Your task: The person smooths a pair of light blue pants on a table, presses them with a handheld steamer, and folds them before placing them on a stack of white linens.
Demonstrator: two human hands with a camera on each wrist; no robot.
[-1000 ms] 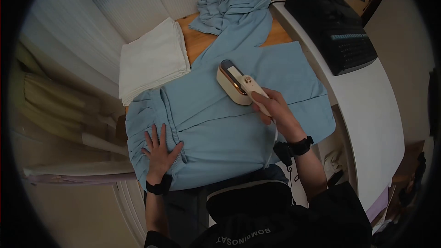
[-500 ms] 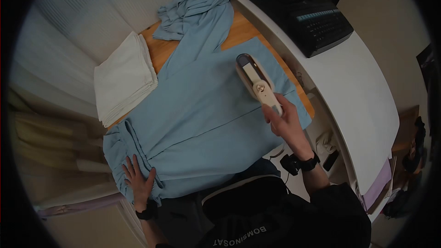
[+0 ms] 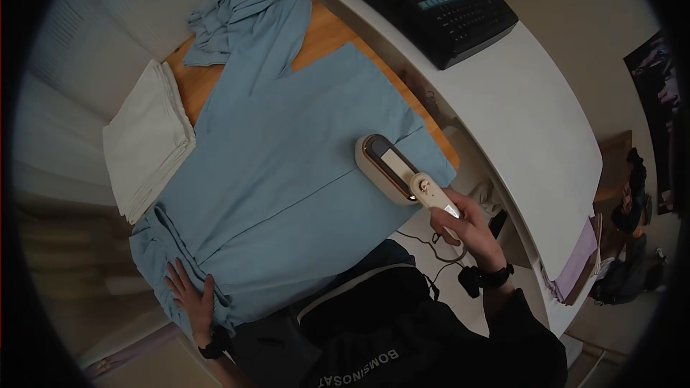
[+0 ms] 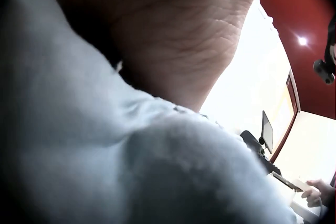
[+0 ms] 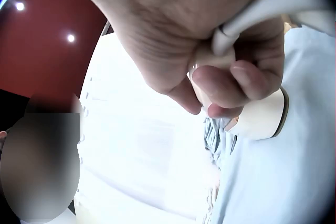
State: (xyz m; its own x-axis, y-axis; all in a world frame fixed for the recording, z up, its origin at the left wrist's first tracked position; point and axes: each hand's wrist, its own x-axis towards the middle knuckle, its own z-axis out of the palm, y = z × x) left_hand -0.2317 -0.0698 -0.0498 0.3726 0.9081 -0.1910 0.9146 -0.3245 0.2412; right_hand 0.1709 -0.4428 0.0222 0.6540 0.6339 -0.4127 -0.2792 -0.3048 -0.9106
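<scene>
A light blue garment (image 3: 280, 144) with a gathered elastic waistband is spread over a wooden table. My left hand (image 3: 192, 302) rests on it at the waistband, fingers spread. Seen from the left wrist, the heel of that hand (image 4: 178, 40) sits against the puckered cloth. Near the hem, my right hand (image 3: 474, 230) grips the handle of a cream handheld steam iron (image 3: 384, 169). The iron's head lies over the long seam, angled away from me. In the right wrist view, my curled fingers (image 5: 220, 85) wrap the handle, and a white cord (image 5: 273, 11) comes out of its end.
Folded white cloth (image 3: 147, 140) lies at the table's left edge. Bunched blue fabric (image 3: 251, 11) sits at the far end of the wooden table (image 3: 330, 29). A curved white counter (image 3: 517, 115) runs along the right, carrying a black keyboard machine (image 3: 438, 14).
The iron has travelled toward the hem, first away from me, then back closer over the seam. My left hand has stayed at the waistband. The head view has swung to the right.
</scene>
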